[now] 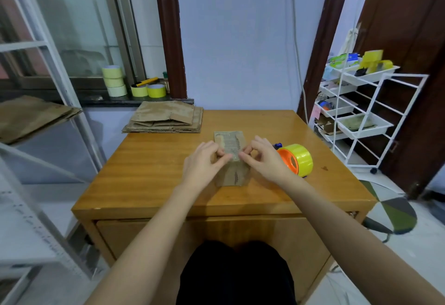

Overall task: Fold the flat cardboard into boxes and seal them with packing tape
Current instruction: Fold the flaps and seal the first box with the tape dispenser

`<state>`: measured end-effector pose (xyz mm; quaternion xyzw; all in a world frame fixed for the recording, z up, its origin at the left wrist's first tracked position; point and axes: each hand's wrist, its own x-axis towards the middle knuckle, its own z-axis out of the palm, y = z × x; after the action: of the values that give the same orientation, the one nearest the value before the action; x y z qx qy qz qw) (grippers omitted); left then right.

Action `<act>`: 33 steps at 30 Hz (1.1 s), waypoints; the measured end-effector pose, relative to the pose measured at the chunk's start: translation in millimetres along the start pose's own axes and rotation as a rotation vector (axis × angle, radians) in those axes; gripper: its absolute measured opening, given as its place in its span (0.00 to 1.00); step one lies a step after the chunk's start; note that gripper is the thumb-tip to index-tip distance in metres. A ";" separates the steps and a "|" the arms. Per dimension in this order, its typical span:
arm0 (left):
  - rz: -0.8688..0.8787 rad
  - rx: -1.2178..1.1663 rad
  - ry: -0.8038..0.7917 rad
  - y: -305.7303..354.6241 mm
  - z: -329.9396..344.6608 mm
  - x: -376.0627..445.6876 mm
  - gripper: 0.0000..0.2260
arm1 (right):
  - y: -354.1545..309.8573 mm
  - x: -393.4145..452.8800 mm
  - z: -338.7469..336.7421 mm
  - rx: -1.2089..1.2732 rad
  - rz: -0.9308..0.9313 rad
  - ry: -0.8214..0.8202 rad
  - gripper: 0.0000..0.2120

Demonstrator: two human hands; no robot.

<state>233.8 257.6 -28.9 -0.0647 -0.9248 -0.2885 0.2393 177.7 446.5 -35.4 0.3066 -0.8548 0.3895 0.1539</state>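
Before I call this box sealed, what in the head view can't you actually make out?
- Box: its near top edge and the tape end are covered by the left hand and right hand.
- Box underside and far face: turned away from the camera.
- Tape dispenser: its cutter is hidden behind the roll.
- Flat cardboard stack: too small to count sheets.

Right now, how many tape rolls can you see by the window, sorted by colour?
Pale yellow rolls, stacked: 3
Bright yellow rolls, side by side: 2
Total on the sill: 5
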 end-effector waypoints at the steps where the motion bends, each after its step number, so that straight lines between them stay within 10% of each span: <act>1: 0.022 0.036 -0.002 -1.4 0.2 0.7 0.09 | 2.3 -2.2 0.8 -0.018 -0.038 -0.005 0.08; 10: 0.380 0.280 0.097 -22.9 10.9 -4.6 0.12 | 13.1 -11.8 11.1 -0.296 -0.264 0.070 0.12; 20: 0.124 0.090 0.139 -11.1 23.6 -12.7 0.14 | 2.5 -17.0 16.7 -0.121 -0.100 0.123 0.13; 33: 0.214 0.139 0.010 -15.5 1.7 -2.8 0.04 | 4.1 -11.0 0.7 -0.066 -0.120 -0.018 0.06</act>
<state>231.5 245.8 -39.3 -0.1448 -0.9292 -0.1968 0.2772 183.4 452.5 -43.7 0.3553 -0.8486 0.3484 0.1794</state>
